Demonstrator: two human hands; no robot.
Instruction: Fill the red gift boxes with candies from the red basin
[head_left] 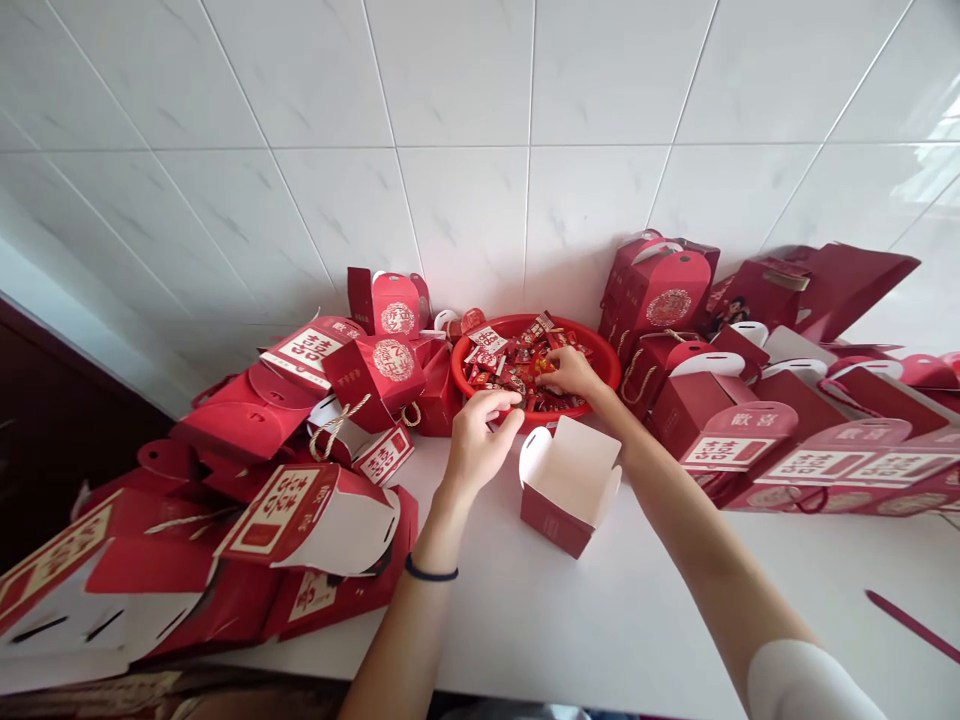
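Note:
A red plastic basin (pixel 611 372) full of small wrapped candies (pixel 517 372) stands against the wall. My right hand (pixel 571 372) reaches over its right side, with thumb and fingers pinched on a candy among the others. At the basin's front rim, my left hand (pixel 484 440) is curled, its thumb and fingertips almost meeting; what lies between them, if anything, is too small to make out. In front of the basin, between my forearms, an open red gift box (pixel 559 515) with a pale inside stands upright on the white table. Neither hand touches the box.
Red gift boxes (pixel 259 410) with rope handles are heaped at the left, some with open flaps. More boxes (pixel 735 430) stand in rows at the right, near a larger red bag (pixel 855 290). A dark red strip (pixel 911 625) lies on the white table (pixel 660 620). Tiled wall (pixel 465 220) closes the back.

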